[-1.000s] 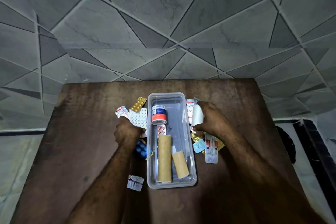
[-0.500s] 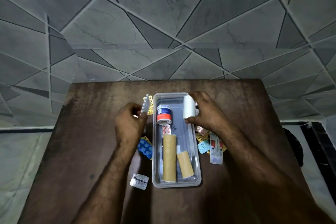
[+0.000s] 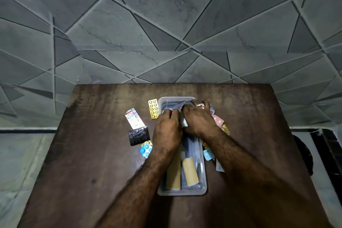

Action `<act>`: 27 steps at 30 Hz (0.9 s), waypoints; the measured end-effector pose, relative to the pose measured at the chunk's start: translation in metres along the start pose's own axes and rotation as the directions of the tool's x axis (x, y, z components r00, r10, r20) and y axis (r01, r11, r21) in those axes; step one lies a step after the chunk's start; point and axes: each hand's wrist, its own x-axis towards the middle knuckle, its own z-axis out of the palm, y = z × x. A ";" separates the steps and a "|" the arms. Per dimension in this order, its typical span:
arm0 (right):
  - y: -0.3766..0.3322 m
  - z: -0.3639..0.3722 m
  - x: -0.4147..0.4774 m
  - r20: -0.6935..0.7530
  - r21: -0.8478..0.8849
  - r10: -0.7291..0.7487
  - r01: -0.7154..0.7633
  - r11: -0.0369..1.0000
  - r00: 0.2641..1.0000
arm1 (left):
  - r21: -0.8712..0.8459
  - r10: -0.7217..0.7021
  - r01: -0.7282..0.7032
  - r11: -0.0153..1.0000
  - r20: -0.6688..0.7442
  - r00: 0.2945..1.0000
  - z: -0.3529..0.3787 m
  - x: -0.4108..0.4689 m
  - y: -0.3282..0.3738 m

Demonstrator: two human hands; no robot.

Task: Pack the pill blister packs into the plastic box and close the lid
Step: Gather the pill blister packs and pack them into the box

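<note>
crowding the plastic box's (image 3: 202, 177) far end, both hands (image 3: 167, 131) pinch a silver blister pack (image 3: 178, 106); it may snag and buckle.

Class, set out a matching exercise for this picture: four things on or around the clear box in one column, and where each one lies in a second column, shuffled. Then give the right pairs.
Things:
1. yellow blister pack
2. black blister pack
3. tan rolls
4. pink blister pack

Places:
A. inside the plastic box, at its near end
B. on the table, right of the box
C. beside the box's far left corner
D. left of the left hand

Pairs: 1-C, 2-D, 3-A, 4-B
</note>
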 end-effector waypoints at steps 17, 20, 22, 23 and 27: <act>0.050 0.021 -0.034 -0.171 0.599 0.464 -0.283 0.749 0.869 | 0.072 -0.114 0.109 0.991 0.066 0.991 0.017 0.015 -0.006; 0.066 0.036 -0.042 -0.039 0.637 0.534 -0.391 0.665 0.845 | -0.027 -0.241 0.241 0.970 0.028 0.970 0.012 0.018 -0.015; 0.071 0.044 -0.048 0.021 0.625 0.545 -0.436 0.648 0.838 | 0.020 -0.306 0.306 0.952 0.053 0.951 0.009 0.021 -0.020; 0.071 0.048 -0.050 0.041 0.613 0.551 -0.457 0.645 0.834 | 0.056 -0.313 0.310 0.949 0.062 0.948 0.010 0.022 -0.021; 0.068 0.057 -0.056 0.098 0.576 0.571 -0.514 0.636 0.815 | 0.088 -0.278 0.274 0.958 0.032 0.960 0.015 0.021 -0.022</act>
